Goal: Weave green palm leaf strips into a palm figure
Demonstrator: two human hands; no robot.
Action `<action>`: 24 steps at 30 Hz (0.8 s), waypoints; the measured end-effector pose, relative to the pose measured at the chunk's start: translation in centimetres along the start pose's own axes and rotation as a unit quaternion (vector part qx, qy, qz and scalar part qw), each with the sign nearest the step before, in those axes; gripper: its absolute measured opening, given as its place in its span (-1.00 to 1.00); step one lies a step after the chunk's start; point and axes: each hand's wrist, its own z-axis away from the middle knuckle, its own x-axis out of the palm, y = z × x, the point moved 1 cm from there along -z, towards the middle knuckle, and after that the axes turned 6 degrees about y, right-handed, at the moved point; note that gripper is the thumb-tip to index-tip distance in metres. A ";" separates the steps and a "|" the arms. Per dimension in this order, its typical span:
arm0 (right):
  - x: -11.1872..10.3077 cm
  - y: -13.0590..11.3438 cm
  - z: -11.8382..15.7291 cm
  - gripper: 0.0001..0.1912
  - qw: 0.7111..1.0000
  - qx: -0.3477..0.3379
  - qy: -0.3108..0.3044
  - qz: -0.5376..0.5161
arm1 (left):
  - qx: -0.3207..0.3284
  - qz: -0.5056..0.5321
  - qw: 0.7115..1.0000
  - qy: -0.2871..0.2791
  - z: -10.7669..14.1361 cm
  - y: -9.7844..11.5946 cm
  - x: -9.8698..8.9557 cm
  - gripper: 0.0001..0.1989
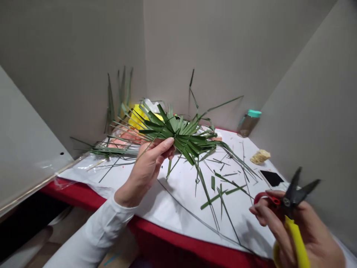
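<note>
My left hand (152,160) pinches a fan-like cluster of green palm leaf strips (192,141) near its centre, thumb on top, above the table. The strips spread out on all sides, some trimmed short and some long and thin. At the lower right, my right hand (304,230) is wrapped round scissors (288,203) with a red and yellow handle. Their dark blades stand apart and point upward, well away from the leaves.
Cut leaf pieces (223,190) lie scattered over the white-covered table (173,219). A turquoise-lidded bottle (249,123), a yellowish lump (260,157) and a phone (272,178) are at the right. Plastic bags (122,136) and long leaves stand behind at the left. Grey walls close in the table.
</note>
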 end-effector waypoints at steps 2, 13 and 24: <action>0.2 1.3 -2.1 -0.63 0.995 -0.082 -0.054 0.031 | 0.009 -0.011 1.000 -0.009 -0.6 0.6 0.3 -0.75; 4.4 7.4 -8.6 -0.74 0.948 -0.271 -0.122 0.113 | 0.027 -0.076 0.996 -0.035 -4.0 1.0 -0.2 -0.74; 4.3 10.0 -6.7 -0.65 0.887 -0.389 -0.192 0.159 | -0.003 -0.110 0.994 0.014 -5.1 -2.6 -1.9 -0.67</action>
